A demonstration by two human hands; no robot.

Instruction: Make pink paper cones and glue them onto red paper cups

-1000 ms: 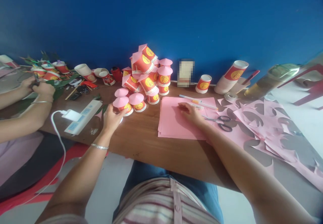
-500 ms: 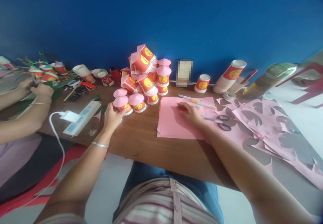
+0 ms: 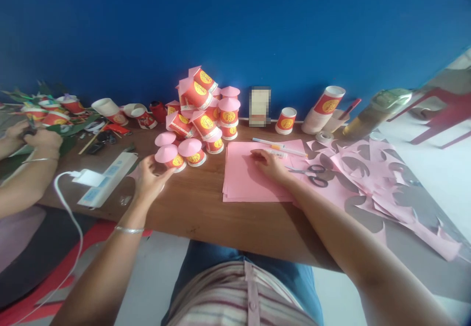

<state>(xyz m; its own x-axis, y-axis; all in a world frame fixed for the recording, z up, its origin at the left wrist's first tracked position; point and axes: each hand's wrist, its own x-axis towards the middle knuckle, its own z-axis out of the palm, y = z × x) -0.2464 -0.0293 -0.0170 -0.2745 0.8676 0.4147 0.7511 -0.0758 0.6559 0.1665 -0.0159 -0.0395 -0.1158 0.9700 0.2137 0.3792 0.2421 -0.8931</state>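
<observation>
My left hand [image 3: 149,179] is at the near side of a red paper cup [image 3: 177,163] with a pink cone-shaped paper top. Its thumb and fingers are apart, the thumb tip by the cup's lower edge; whether it touches the cup I cannot tell. Beside that cup stands another capped cup [image 3: 196,158], and more are heaped behind. My right hand [image 3: 270,165] rests on a stack of pink paper [image 3: 239,181], fingers loosely spread and holding nothing. Pens [image 3: 270,145] lie just beyond its fingers. Dark-handled scissors [image 3: 317,175] lie to its right.
Cut pink paper scraps [image 3: 386,181] cover the table's right side. A tilted cup stack [image 3: 324,110], a tape roll [image 3: 324,137] and a bottle [image 3: 375,112] stand behind. On the left are a power strip [image 3: 110,179] and another person's hands [image 3: 42,137].
My left hand has drawn back slightly toward me from the capped cup, its thumb lower on the cup. My right hand stays on the paper. The view has turned a little to the right.
</observation>
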